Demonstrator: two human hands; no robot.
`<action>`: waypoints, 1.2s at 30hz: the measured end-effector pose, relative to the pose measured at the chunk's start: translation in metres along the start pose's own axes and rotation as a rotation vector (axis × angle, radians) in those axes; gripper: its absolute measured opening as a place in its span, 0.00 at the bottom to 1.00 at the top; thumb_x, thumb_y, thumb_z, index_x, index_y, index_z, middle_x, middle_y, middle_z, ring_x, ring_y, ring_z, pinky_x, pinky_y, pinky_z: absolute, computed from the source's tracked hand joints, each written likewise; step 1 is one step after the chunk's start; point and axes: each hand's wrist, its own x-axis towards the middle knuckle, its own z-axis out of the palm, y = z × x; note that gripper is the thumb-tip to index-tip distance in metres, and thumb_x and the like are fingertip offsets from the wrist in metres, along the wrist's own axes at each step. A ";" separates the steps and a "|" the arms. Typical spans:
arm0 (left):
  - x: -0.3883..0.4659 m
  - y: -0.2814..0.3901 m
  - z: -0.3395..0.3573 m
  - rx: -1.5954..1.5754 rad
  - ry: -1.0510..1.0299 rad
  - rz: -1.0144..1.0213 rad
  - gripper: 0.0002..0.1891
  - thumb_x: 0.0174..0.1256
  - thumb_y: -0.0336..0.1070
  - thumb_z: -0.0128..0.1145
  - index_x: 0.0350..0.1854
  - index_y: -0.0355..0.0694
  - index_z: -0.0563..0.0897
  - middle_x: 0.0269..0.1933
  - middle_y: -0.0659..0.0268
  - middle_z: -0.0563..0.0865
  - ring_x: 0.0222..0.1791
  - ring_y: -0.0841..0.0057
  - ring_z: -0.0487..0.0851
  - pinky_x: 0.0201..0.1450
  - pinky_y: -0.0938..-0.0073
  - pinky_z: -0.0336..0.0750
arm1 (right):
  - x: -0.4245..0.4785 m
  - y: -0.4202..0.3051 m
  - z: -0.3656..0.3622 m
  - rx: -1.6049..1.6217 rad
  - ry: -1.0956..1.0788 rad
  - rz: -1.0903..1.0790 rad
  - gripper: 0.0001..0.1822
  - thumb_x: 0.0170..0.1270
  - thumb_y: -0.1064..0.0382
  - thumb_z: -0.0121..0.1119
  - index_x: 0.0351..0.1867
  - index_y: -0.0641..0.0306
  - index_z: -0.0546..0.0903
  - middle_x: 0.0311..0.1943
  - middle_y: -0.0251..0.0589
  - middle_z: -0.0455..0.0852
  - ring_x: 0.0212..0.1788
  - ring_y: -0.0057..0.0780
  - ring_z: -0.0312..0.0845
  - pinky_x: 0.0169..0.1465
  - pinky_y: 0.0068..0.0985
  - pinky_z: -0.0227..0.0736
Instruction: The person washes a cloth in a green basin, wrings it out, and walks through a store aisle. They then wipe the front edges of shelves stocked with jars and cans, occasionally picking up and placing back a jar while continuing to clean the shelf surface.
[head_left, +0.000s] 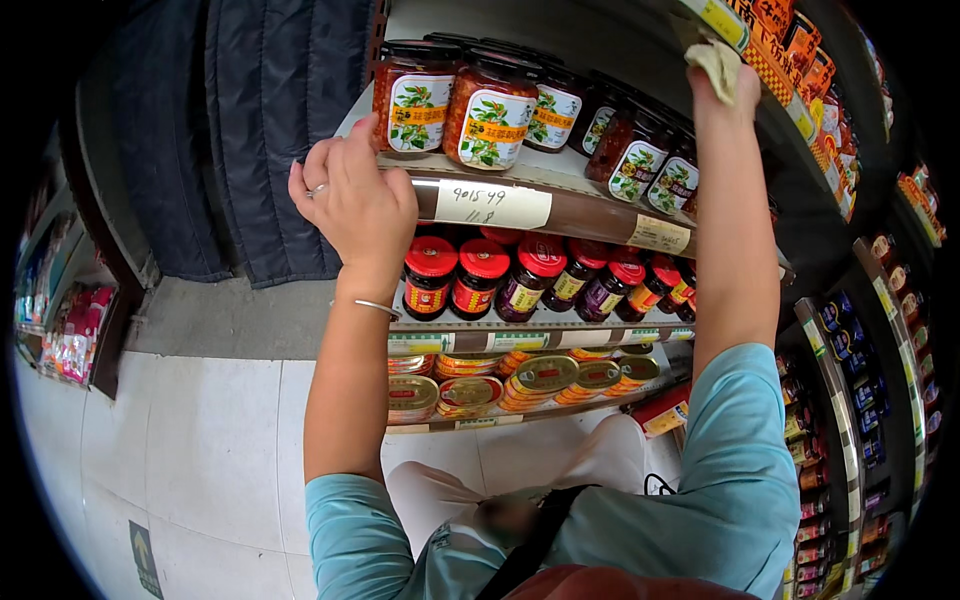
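My left hand (352, 184), with a ring and a bracelet, is at the left end of the upper shelf (577, 225). Its fingers are apart and bent, and nothing shows in them. The index fingertip is close against a glass jar of red chili sauce (416, 105); contact is hard to tell. A second chili sauce jar (491, 112) stands just right of it, with several more behind. My right hand (731, 86) is raised at the far right end and grips a pale cloth (716, 67), close to the edge of another shelf.
Below are red-lidded sauce jars (480, 274) and, lower, oval food tins (544, 375). A dark quilted curtain (292, 135) hangs at left. Shelves with orange food packets (806, 56) and blue-labelled goods (847, 345) run along the right. Pale floor tiles (210, 442) lie at lower left.
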 end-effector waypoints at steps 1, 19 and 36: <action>0.000 -0.004 -0.001 0.018 0.002 0.000 0.23 0.42 0.31 0.48 0.47 0.48 0.74 0.36 0.72 0.76 0.47 0.72 0.71 0.59 0.57 0.49 | 0.000 0.008 0.013 0.001 0.132 -0.030 0.17 0.64 0.59 0.32 0.43 0.66 0.70 0.35 0.46 0.75 0.31 0.36 0.71 0.34 0.35 0.69; 0.001 -0.009 -0.006 0.013 -0.045 -0.017 0.22 0.42 0.30 0.49 0.46 0.48 0.74 0.35 0.74 0.76 0.47 0.71 0.71 0.60 0.54 0.49 | -0.002 0.064 0.123 0.270 0.311 0.011 0.14 0.65 0.56 0.33 0.34 0.59 0.70 0.19 0.36 0.70 0.14 0.30 0.62 0.14 0.30 0.62; 0.000 -0.012 -0.007 0.031 -0.029 -0.002 0.21 0.44 0.30 0.49 0.46 0.49 0.75 0.32 0.75 0.76 0.47 0.72 0.71 0.60 0.54 0.49 | -0.005 0.092 0.146 0.453 -0.345 0.051 0.19 0.67 0.56 0.26 0.25 0.62 0.68 0.03 0.32 0.57 0.01 0.27 0.49 0.06 0.24 0.50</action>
